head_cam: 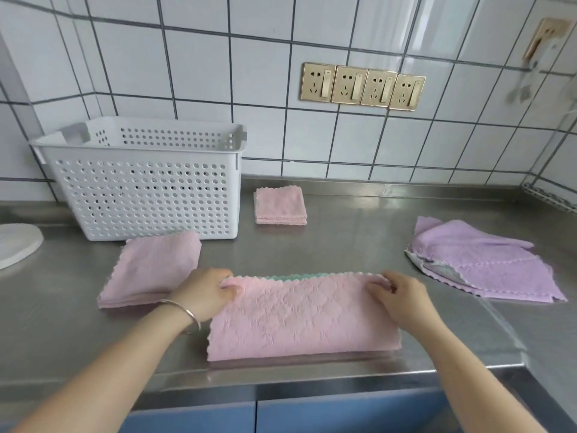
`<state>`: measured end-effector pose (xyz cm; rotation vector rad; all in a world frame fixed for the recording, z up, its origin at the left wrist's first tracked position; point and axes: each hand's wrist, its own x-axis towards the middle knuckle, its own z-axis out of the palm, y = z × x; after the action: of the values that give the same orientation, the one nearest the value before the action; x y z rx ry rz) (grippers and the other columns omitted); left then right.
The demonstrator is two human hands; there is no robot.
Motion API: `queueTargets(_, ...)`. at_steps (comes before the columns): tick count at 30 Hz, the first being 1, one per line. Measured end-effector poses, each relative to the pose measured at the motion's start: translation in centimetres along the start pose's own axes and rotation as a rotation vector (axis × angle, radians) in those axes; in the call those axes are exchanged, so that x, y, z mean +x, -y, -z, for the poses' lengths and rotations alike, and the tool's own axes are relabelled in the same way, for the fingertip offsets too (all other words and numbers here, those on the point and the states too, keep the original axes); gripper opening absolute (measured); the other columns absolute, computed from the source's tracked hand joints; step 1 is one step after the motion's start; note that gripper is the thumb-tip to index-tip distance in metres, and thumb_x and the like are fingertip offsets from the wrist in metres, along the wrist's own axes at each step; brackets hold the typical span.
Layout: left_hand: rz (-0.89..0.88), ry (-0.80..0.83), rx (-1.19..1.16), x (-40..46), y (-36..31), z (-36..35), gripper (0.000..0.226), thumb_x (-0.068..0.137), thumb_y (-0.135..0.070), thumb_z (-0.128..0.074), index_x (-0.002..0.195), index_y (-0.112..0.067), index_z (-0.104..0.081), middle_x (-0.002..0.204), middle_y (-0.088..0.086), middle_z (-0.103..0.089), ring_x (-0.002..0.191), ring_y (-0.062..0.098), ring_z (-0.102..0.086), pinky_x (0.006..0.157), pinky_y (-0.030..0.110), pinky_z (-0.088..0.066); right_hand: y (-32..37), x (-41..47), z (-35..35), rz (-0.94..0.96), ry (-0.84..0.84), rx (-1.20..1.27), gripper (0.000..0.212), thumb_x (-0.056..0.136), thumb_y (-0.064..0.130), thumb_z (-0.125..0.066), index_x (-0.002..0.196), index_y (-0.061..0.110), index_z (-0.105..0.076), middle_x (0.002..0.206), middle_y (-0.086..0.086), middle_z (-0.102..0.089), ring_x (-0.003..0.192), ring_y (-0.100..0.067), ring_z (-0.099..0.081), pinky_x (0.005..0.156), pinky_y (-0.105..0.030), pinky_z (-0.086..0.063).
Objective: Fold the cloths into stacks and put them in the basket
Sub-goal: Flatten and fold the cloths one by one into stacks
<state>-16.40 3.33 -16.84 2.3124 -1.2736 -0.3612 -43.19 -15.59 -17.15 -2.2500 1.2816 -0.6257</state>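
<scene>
Both hands, left hand (204,292) and right hand (398,293), pinched the pink cloth's (303,320) far corners mid-fold on the surface (343,242); a crosswise fold likely came next.

a stainless steel counter (359,232) against a tiled wall carries a white perforated basket (146,195) at back left. just right of it lies a small folded pink stack (280,206). a loosely folded pink cloth (150,273) lies touching the basket's front, a long pink cloth (299,320) at the front edge, purple cloths (480,264) at right. a white, perhaps round, object (15,242) sits at far left.
</scene>
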Motion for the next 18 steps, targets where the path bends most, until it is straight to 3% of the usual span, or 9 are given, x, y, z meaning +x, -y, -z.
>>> queueTargets(3,0.101,-0.063,0.119,1.6,0.3,-1.4,0.036,0.089,-0.027,-0.051,0.057,-0.018,-0.036,0.085,0.015,-0.064,0.085,0.03,-0.058,0.064,0.03,-0.033,0.5,2.0,-2.4,-0.051,0.025,-0.022,0.038,0.085,0.019,-0.059,0.055,0.016,-0.036,0.054,0.002,-0.043,0.069,-0.026,-0.045,0.058,-0.032,-0.026)
queueTargets(6,0.123,-0.121,0.196,2.2,0.3,-2.2,0.038,0.09,-0.024,-0.045,0.056,-0.019,-0.03,0.101,0.019,-0.067,0.099,0.034,-0.059,0.07,0.033,-0.039,0.3,3.0,-3.8,-0.111,0.032,0.001,0.029,0.087,0.021,-0.055,0.06,0.018,-0.044,0.067,-0.005,-0.054,0.075,-0.028,-0.05,0.063,-0.032,-0.036)
queueTargets(12,0.127,-0.145,0.241,3.2,0.8,-2.8,0.021,0.092,-0.027,-0.044,0.075,-0.015,-0.044,0.11,0.017,-0.066,0.105,0.034,-0.058,0.078,0.035,-0.043,0.3,4.4,-4.3,-0.147,0.059,-0.087,0.021,0.09,0.028,-0.05,0.089,0.011,-0.062,0.1,-0.016,-0.066,0.095,-0.034,-0.058,0.067,-0.031,-0.038)
queueTargets(15,0.129,-0.13,0.282,3.4,0.9,-2.9,0.022,0.092,-0.028,-0.045,0.084,-0.01,-0.054,0.11,0.018,-0.066,0.105,0.034,-0.058,0.078,0.035,-0.043,0.2,4.3,-4.6,-0.165,0.065,-0.09,0.02,0.09,0.029,-0.05,0.096,0.012,-0.061,0.105,-0.014,-0.066,0.098,-0.033,-0.057,0.071,-0.032,-0.039)
queueTargets(18,0.132,-0.212,0.362,2.8,0.7,-2.9,0.024,0.089,-0.03,-0.05,0.099,-0.009,-0.057,0.106,0.014,-0.066,0.1,0.034,-0.061,0.074,0.036,-0.047,0.7,3.9,-4.3,-0.223,0.0,0.047,0.037,0.09,0.032,-0.054,0.121,0.013,-0.05,0.105,-0.008,-0.063,0.103,-0.03,-0.057,0.081,-0.035,-0.042)
